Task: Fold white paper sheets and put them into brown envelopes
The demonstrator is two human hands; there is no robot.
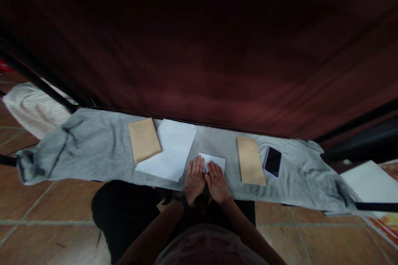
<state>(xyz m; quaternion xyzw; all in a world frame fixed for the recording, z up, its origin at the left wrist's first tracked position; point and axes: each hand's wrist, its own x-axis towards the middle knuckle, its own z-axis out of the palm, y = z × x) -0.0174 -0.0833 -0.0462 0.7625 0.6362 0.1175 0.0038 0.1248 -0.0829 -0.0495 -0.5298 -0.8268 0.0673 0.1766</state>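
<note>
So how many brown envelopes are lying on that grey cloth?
2. The left envelope lies at the cloth's left-centre, overlapping the white sheets. The right envelope lies beside the phone. Either may be a stack hiding more.

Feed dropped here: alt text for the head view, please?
The left hand and right hand press flat on a folded white paper on a grey cloth. To its left lie a brown envelope and white sheets; to its right, a second envelope and a phone.
</note>
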